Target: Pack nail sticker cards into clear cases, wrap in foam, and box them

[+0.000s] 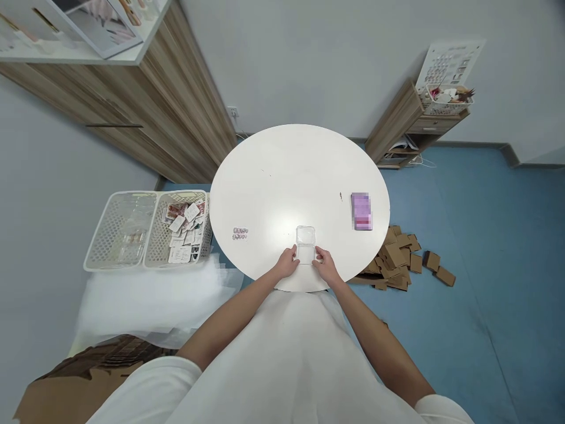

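Note:
A clear plastic hinged box (306, 245) lies opened out near the front edge of the white oval table (282, 159), its lid half folded away from me. My left hand (287, 262) grips the near half by its left side. On the right side of that same half, my right hand (325, 265) has its fingers and thumb closed. Nothing that I can make out is inside the box. To the left on the table lies a small set of press-on nails (240, 234) in two rows. A purple pack (362, 211), partly blurred, is at the right.
Left of the table stand white plastic baskets (152, 195), one with clear boxes, one with cards and packets. Brown cardboard boxes (394, 258) are heaped on the blue floor at the right. A wood cabinet (185, 88) and a shelf unit (397, 126) stand behind.

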